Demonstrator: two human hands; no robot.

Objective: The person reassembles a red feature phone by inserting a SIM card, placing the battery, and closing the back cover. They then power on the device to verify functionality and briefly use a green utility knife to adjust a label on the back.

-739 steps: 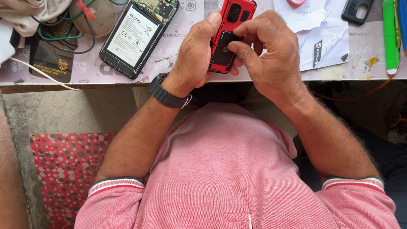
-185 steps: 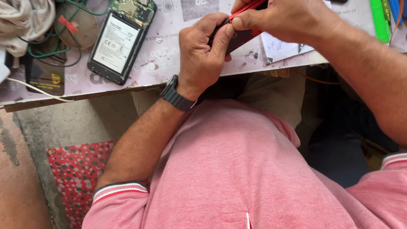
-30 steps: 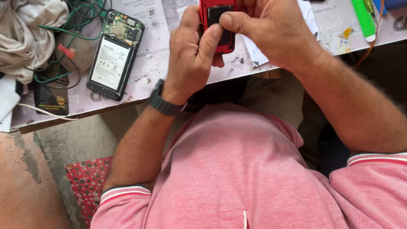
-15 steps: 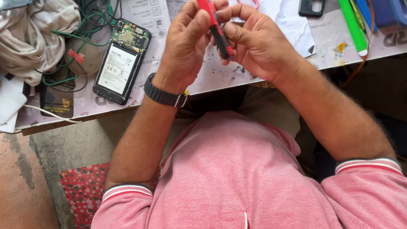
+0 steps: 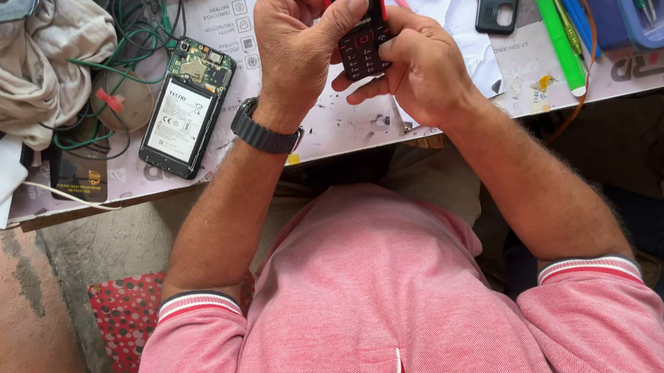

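Above the near edge of the worktable (image 5: 452,117), both hands hold a small red keypad phone (image 5: 360,23) upright, keypad and screen turned toward the person. The left hand (image 5: 297,41) wraps its left side, thumb laid across the lower edge of the screen; the right hand (image 5: 420,69) cups it from the right and below, fingers curled behind and thumb at the keys. The phone looks assembled: front face whole, keys in place, no parts hanging loose. Judging from that, the casing work seems done and what remains is probably checking that it powers up; the screen reads dark, though the top is cut off by the frame. Further left on the table lies an opened smartphone (image 5: 185,111) with battery and circuit board bare, beside green wires (image 5: 131,37) and a crumpled cloth (image 5: 44,61). A green marker (image 5: 559,38) lies to the right.
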